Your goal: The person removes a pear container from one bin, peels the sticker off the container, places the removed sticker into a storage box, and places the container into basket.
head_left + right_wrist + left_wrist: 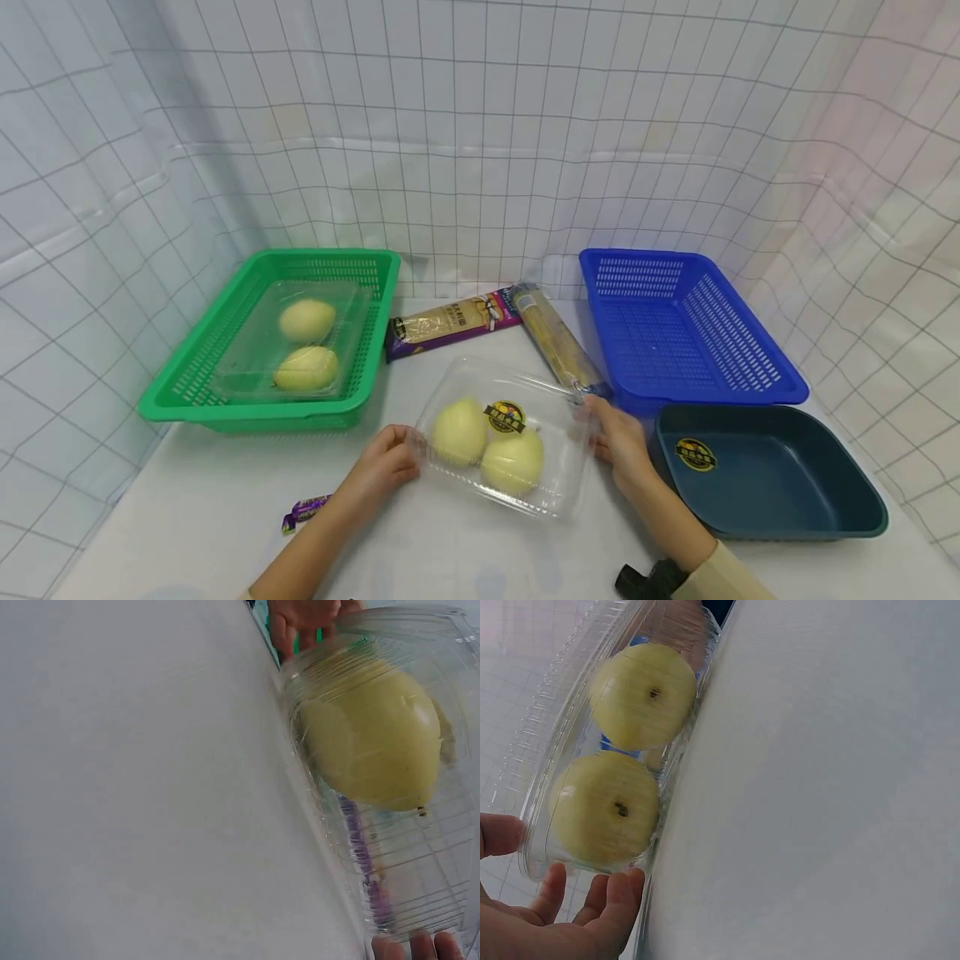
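Head: left hand (386, 467) and right hand (622, 442) grip opposite ends of clear box (564, 454), midway between side edges of tabletop (450, 554); left wrist: thumb (501, 834), fingers (619, 900) clasp box, two pale fruits (604, 814) inside; right wrist: fingertips (422, 946) at box's near end

Pale yellow fruit (513, 463), green basket (255, 412), grey-gridded white backdrop (487, 167)

The person wears pale beige sleeves: the right sleeve (722, 575) shows at the near edge, its cuff plain and straight-edged, and only a sliver of the left sleeve (247, 595) appears at near left. The left hand (387, 461) and right hand (621, 437) are bare. Beside the right cuff sits a lumpy black piece (654, 581), whether worn or not unclear.
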